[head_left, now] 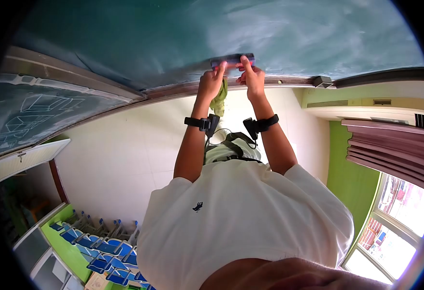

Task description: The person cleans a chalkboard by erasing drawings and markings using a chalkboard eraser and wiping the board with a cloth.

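Observation:
A chalkboard eraser (232, 59), dark with a pinkish-red strip, lies against the lower part of the green chalkboard (139, 43). My left hand (212, 83) grips its left end, thumb up. At the other end, my right hand (252, 79) is closed on it, thumb on the dark part and fingers curled beneath. Just below the board's bottom frame, next to my left hand, a green cloth-like thing (219, 99) shows; whether that hand touches it I cannot tell. Pale chalk smears cover the board around the eraser.
A small dark box (323, 82) sits on the board's frame at right. A second board panel (33, 108) with chalk drawings is at left. Blue chairs (108, 246) stand lower left. A purple curtain (388, 145) and window (395, 217) are at right.

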Demonstrator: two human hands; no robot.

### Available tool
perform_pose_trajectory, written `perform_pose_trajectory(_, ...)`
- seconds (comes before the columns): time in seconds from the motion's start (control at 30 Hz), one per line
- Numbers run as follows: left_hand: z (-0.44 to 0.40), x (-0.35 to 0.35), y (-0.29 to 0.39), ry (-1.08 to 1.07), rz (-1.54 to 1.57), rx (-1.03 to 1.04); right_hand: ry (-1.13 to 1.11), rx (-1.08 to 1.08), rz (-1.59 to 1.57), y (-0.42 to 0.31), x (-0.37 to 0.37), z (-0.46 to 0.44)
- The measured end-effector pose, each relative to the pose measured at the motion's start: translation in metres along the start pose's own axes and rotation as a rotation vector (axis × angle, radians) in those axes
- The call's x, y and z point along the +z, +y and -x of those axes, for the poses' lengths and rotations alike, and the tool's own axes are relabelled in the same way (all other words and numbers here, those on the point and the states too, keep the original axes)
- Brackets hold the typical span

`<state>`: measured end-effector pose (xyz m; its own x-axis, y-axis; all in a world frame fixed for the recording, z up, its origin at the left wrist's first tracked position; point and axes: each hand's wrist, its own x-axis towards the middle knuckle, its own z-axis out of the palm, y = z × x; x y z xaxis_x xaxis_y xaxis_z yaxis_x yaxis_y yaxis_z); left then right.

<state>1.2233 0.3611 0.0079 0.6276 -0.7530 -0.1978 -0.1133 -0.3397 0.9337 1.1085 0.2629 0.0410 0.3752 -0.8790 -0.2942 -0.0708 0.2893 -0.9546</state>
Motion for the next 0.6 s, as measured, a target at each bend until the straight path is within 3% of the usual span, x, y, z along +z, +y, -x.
perform_pose_trajectory(0.07,0.003,0.005,-0.013,-0.013,-0.096,-0.091,0.018,0.044,0.041,0.028,-0.006,-0.01)
perform_pose_trajectory(0.13,-0.001,0.019,-0.03,0.037,0.297,-0.068,-0.002,0.009,0.057,0.019,-0.005,-0.007)
perform_pose_trajectory(0.2,0.001,0.018,-0.02,0.054,0.37,0.029,-0.024,-0.049,0.067,0.007,-0.002,0.0)
perform_pose_trajectory(0.37,0.012,-0.031,0.072,0.11,0.418,0.422,-0.046,-0.228,-0.068,-0.095,0.018,0.03)
perform_pose_trajectory(0.47,0.024,-0.058,0.13,0.087,0.415,0.44,-0.088,-0.218,-0.103,-0.138,0.021,0.041)
perform_pose_trajectory(0.6,0.031,-0.057,0.14,0.132,0.34,0.459,-0.141,-0.13,-0.082,-0.134,0.022,0.045)
